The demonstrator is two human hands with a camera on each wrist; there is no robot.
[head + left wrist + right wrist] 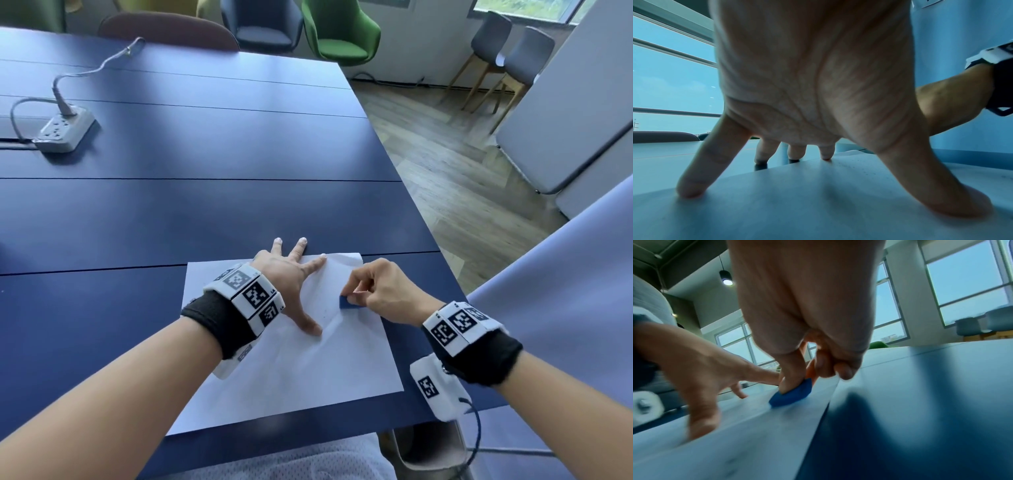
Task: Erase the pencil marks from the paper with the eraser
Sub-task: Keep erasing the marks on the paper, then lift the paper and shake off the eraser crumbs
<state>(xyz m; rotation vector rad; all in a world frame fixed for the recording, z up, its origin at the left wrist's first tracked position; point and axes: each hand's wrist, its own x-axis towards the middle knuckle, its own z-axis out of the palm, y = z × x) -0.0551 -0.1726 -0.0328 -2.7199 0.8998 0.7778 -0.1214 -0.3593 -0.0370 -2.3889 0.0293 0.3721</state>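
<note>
Dark blue worktop, white paper lying near its right edge, long axis running away from me. I see the left hand splayed flat, pinning the sheet. Right hand pinches the blue eraser, pressed on the paper's right side, tilted.

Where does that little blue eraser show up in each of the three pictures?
Head view: the blue eraser sits right of centre on the paper, pinched by the right hand.
Left wrist view: not in it; only the right forearm shows at the right edge.
Right wrist view: centre, under the thumb tip.
Shared landmark: the left hand, spread on the paper, shows in all three.
</note>
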